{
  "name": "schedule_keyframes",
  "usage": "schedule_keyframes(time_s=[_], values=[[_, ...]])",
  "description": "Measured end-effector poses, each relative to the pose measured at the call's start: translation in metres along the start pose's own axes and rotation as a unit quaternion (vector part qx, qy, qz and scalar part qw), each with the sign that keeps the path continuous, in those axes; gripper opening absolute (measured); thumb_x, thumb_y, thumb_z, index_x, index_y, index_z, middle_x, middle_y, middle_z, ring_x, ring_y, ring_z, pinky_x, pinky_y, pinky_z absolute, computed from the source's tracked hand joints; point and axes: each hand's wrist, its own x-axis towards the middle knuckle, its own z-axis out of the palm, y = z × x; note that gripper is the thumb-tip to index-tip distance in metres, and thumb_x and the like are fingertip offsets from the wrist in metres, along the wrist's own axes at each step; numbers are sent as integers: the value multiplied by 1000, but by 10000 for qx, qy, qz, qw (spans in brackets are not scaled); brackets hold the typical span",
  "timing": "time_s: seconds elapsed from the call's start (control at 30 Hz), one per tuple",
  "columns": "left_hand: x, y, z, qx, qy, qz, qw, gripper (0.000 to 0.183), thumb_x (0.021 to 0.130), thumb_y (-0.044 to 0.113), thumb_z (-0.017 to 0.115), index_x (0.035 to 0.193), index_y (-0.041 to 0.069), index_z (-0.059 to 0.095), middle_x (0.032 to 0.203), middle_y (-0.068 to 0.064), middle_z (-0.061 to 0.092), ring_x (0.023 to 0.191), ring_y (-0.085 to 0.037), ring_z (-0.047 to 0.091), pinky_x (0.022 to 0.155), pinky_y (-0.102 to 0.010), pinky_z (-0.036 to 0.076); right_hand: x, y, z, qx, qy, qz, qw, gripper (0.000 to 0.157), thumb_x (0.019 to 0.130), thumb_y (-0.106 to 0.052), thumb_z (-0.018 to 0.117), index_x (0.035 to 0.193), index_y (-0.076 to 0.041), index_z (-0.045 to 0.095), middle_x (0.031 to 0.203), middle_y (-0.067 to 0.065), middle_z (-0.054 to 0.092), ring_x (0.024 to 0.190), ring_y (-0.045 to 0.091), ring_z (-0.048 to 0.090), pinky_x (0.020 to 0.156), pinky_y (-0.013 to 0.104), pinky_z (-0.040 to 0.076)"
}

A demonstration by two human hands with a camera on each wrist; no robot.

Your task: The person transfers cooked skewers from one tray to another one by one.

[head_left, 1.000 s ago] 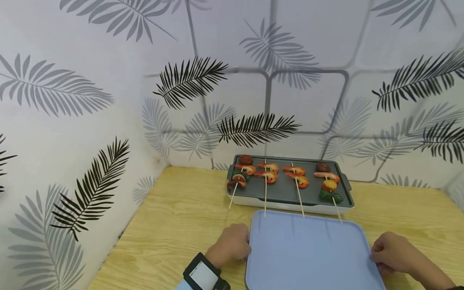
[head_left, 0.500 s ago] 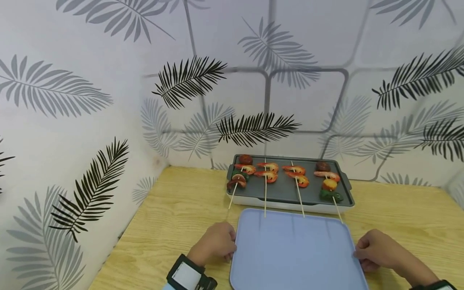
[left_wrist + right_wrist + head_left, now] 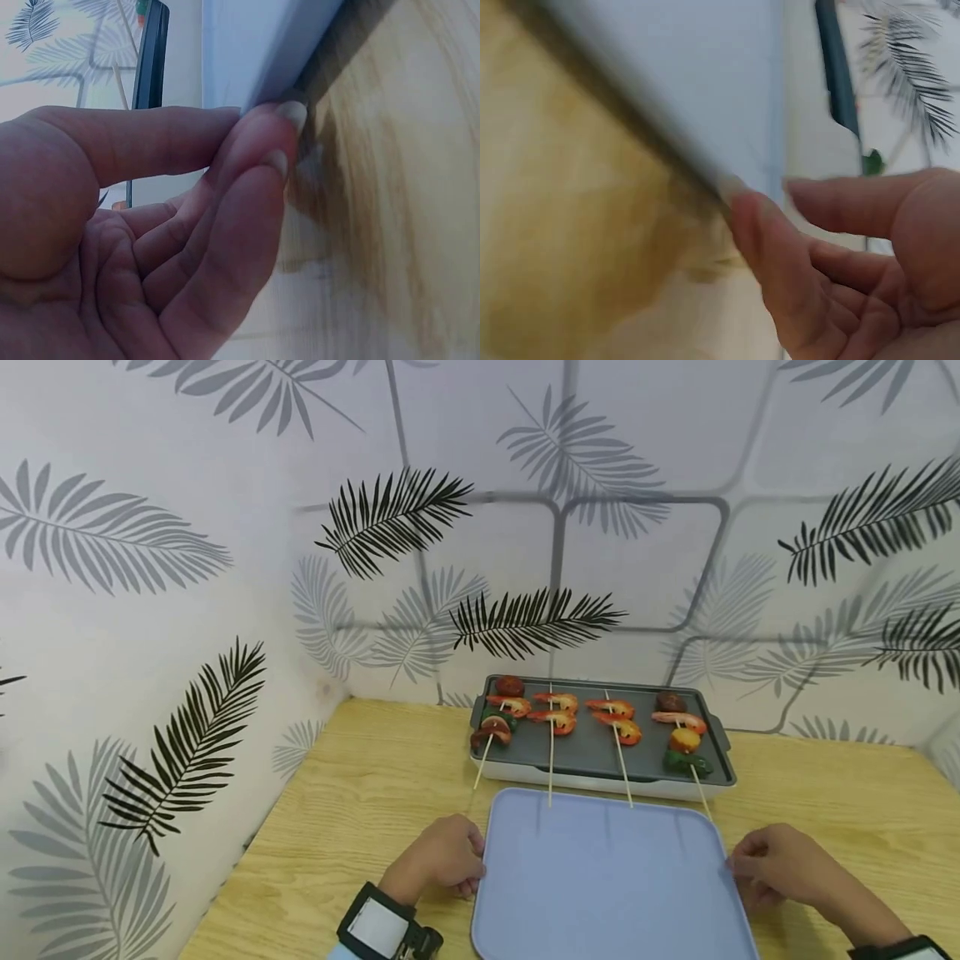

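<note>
A light blue rectangular tray (image 3: 611, 877) lies on the wooden table, its near edge cut off by the frame. My left hand (image 3: 444, 856) is at its left edge; in the left wrist view the thumb (image 3: 165, 142) and bent fingers pinch the tray's rim (image 3: 270, 67). At the right edge is my right hand (image 3: 776, 860). The right wrist view shows its fingertips touching the rim from the side or below, while its thumb (image 3: 855, 202) stands apart with a gap between. Slight blur covers that rim.
Behind the tray stands an electric grill (image 3: 585, 756) with a dark plate. Several food skewers lie on it, including a shrimp skewer (image 3: 553, 722); their sticks point toward the tray, some reaching over its far edge. Patterned wall covering (image 3: 525, 552) closes the back and left.
Both hands and the tray have shifted left across the table, mostly in the first half second. The grill and skewers stay where they were.
</note>
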Motion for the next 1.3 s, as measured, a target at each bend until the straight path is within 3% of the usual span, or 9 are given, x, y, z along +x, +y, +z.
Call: schedule_keyframes(time_s=[0.23,0.4,0.57,0.7,0.97,1.3], values=[[2,-1,1,-14,-23,-7,10000,10,82,-6,68,87,-1,60,56,-8,63,45,-15,60,45,-29,54,6,-19,-23,504,968,247,9937,49,105,-28,45,121,17,55,99,17,71,75,25,70,67,35,59],[2,0,0,-66,-29,-35,10000,10,82,-6,68,88,-2,61,57,-9,63,46,-16,61,46,-29,55,13,-29,-25,698,1146,224,9907,62,105,-37,40,129,20,47,106,22,70,77,25,71,68,34,59],[1,2,-1,-55,-13,-85,9999,11,82,-6,69,91,-4,63,58,-9,63,48,-17,62,47,-30,55,21,-37,-19,735,1209,240,9896,69,103,-44,45,128,20,49,103,20,71,74,24,69,66,32,59],[1,2,0,-6,-20,-152,9999,11,82,-6,70,91,-3,63,59,-9,63,48,-17,62,47,-30,55,26,-43,-15,685,1255,176,9896,65,101,-42,52,124,19,54,98,16,72,72,22,67,65,31,59],[2,1,-1,-17,-20,-197,9998,11,82,-6,70,90,-1,64,60,-9,64,48,-16,62,47,-29,55,36,-51,-11,883,1296,46,9876,40,100,-18,55,113,20,60,85,7,70,65,13,64,61,29,58],[0,1,-1,-217,25,-193,9996,13,82,-8,70,90,-3,61,59,-10,63,47,-16,61,47,-30,55,42,-56,-3,1077,1045,204,9885,34,99,-18,59,106,15,65,76,3,67,63,13,61,59,28,56]])
